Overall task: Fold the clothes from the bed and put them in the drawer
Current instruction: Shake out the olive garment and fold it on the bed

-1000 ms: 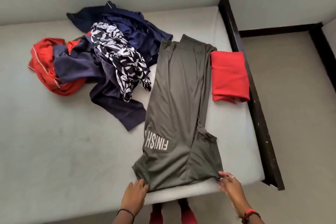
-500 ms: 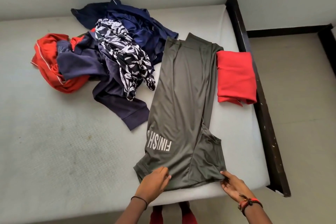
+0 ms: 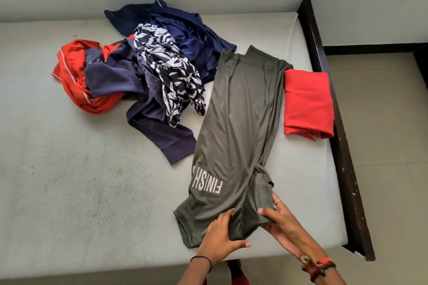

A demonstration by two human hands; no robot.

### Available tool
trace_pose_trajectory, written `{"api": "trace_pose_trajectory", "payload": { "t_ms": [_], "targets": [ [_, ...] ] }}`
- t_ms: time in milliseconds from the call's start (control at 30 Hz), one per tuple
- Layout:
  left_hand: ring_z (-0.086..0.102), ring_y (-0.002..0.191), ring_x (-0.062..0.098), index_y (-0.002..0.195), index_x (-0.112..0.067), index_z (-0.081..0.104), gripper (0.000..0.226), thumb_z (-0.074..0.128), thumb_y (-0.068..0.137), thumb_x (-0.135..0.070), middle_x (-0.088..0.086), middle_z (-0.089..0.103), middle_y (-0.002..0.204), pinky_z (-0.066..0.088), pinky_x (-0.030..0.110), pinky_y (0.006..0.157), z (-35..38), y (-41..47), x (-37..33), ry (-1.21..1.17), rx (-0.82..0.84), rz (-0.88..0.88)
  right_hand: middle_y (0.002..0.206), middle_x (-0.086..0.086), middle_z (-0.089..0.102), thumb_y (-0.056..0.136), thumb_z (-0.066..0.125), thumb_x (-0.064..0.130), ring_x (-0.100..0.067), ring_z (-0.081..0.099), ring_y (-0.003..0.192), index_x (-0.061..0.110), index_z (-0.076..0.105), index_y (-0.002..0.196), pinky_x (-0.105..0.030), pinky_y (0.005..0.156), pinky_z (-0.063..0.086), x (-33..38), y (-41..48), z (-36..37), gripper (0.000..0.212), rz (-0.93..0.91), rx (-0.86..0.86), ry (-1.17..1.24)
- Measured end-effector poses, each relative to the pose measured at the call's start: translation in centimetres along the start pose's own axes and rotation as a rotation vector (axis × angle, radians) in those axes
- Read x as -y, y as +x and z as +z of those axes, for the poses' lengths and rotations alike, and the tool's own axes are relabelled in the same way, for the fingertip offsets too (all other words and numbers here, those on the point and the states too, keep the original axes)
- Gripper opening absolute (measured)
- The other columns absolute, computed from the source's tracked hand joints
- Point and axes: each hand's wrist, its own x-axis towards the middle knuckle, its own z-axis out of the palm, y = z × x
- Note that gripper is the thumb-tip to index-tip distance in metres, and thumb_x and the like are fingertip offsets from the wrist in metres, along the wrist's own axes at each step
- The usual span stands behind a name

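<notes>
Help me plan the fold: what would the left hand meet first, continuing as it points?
Probably the bunched crease in the grey garment the left hand holds; folded red cloth lies beyond.

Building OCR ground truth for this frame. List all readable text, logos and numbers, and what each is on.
"FINISH": pale print on the grey-green garment, near its hem, upside down to the camera; a further character at the fold is unreadable.
On the navy garment, faint print: too small to read.
On the folded red garment, a tag: too small to read.
No other text visible.
</notes>
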Motion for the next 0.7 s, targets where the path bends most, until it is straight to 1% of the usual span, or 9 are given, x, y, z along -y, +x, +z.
{"api": "trace_pose_trajectory", "payload": {
  "t_ms": [67,133,233,300,367,467,500,567,700],
  "targets": [
    [0.042,0.127,0.002,0.142,-0.03,0.03,0.114,0.067,0.047,-0.081,-0.017,0.044,0.137,0.034,0.02,0.105,0.2,-0.1,0.8,-0.233,-0.056,-0.098,0.112,-0.016,0.068,0.086,0.05,-0.014,-0.026,0.065,0.095,0.023,0.049,0.125,-0.034,0.076,0.057,-0.1,1.1,2.6,0.053,-0.035,0.057,-0.084],
    [0.048,0.119,-0.003,0.138,-0.031,0.035,0.1,0.077,0.053,-0.067,-0.016,0.051,0.131,0.038,0.019,0.102,0.3,-0.1,1.9,-0.423,-0.067,-0.156,0.111,-0.012,0.069,0.086,0.051,-0.015,-0.023,0.067,0.096,0.024,0.045,0.128,-0.032,0.08,0.057,-0.7,2.6,5.0,0.058,-0.088,0.073,-0.179],
    [0.055,0.111,-0.004,0.129,-0.028,0.045,0.076,0.079,0.066,-0.052,-0.01,0.06,0.122,0.047,0.022,0.096,0.1,-0.3,2.5,-0.612,-0.079,-0.221,0.114,-0.009,0.066,0.082,0.057,-0.011,-0.02,0.066,0.102,0.024,0.036,0.137,-0.034,0.093,0.052,-2.5,6.0,7.9,0.068,-0.189,0.038,-0.496],
    [0.059,0.103,0.0,0.123,-0.02,0.049,0.055,0.075,0.077,-0.036,-0.006,0.064,0.111,0.048,0.012,0.084,-0.2,-0.1,2.5,-0.713,-0.127,-0.284,0.105,-0.014,0.065,0.079,0.061,-0.003,-0.024,0.065,0.086,0.026,0.032,0.143,-0.035,0.087,0.053,-3.9,8.2,9.0,0.076,-0.209,0.048,-0.731],
    [0.061,0.099,0.007,0.12,-0.013,0.05,0.047,0.071,0.082,-0.032,-0.001,0.066,0.104,0.046,0.015,0.081,-0.4,0.2,3.1,-0.806,-0.192,-0.36,0.088,-0.003,0.057,0.08,0.061,-0.001,-0.014,0.055,0.066,0.026,0.031,0.145,-0.027,0.073,0.05,-5.1,9.8,9.7,0.076,-0.132,0.105,-0.911],
    [0.065,0.097,0.016,0.116,-0.008,0.056,0.028,0.06,0.092,-0.023,0.004,0.069,0.1,0.049,0.027,0.087,-0.7,0.3,4.2,-0.922,-0.263,-0.438,0.095,-0.001,0.052,0.086,0.061,0.006,-0.008,0.052,0.076,0.018,0.042,0.139,-0.015,0.07,0.044,-6.2,10.5,10.1,0.058,-0.038,0.205,-1.129],
    [0.065,0.096,0.017,0.111,-0.009,0.058,0.021,0.057,0.093,-0.02,0.005,0.069,0.098,0.049,0.029,0.087,-0.7,0.2,4.5,-0.944,-0.281,-0.453,0.095,-0.001,0.055,0.088,0.058,0.006,-0.009,0.055,0.08,0.013,0.047,0.135,-0.016,0.071,0.045,-6.3,10.4,10.0,0.049,-0.034,0.213,-1.13],
    [0.065,0.092,0.018,0.102,-0.012,0.06,0.013,0.055,0.094,-0.022,0.007,0.07,0.095,0.049,0.029,0.083,-1.0,-0.3,4.8,-0.953,-0.312,-0.454,0.086,0.0,0.058,0.092,0.049,0.002,-0.006,0.059,0.072,0.004,0.053,0.124,-0.017,0.065,0.046,-6.3,10.0,9.7,0.033,-0.032,0.185,-1.02],
    [0.067,0.077,0.016,0.091,-0.011,0.066,0.019,0.056,0.094,-0.026,0.006,0.072,0.081,0.05,0.024,0.071,-2.1,-1.2,4.8,-0.833,-0.484,-0.395,0.076,-0.003,0.061,0.093,0.037,-0.007,0.003,0.059,0.051,0.002,0.055,0.107,-0.012,0.055,0.047,-4.3,10.2,7.3,0.025,-0.055,0.03,-0.839]
  ]
}}
